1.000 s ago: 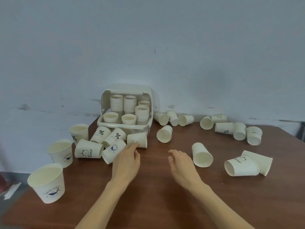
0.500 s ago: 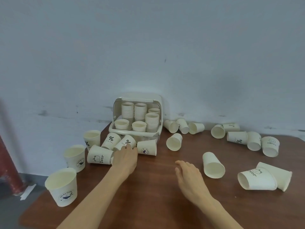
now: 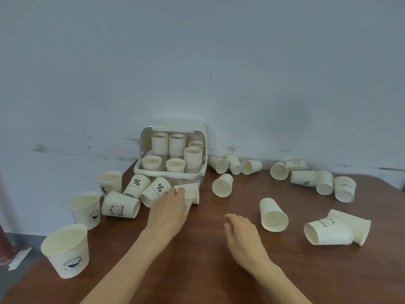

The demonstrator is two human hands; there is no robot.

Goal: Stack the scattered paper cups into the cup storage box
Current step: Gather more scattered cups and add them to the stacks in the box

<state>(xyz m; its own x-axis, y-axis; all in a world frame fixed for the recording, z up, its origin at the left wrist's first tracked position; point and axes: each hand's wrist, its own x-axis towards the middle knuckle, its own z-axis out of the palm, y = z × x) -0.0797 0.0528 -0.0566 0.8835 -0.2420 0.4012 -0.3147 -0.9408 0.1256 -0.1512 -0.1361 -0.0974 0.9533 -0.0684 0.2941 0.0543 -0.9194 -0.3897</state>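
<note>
My left hand (image 3: 168, 208) reaches forward across the brown table (image 3: 197, 270), back of the hand up, its fingers curled over a paper cup (image 3: 190, 193) lying on its side just in front of the cup storage box (image 3: 171, 159); whether the thumb closes beneath it I cannot tell. My right hand (image 3: 241, 235) hovers low over the table, palm down, fingers relaxed and slightly apart, holding nothing. The box sits at the far edge by the wall, its lid up, stacks of cups inside. More cups lie scattered on both sides.
</note>
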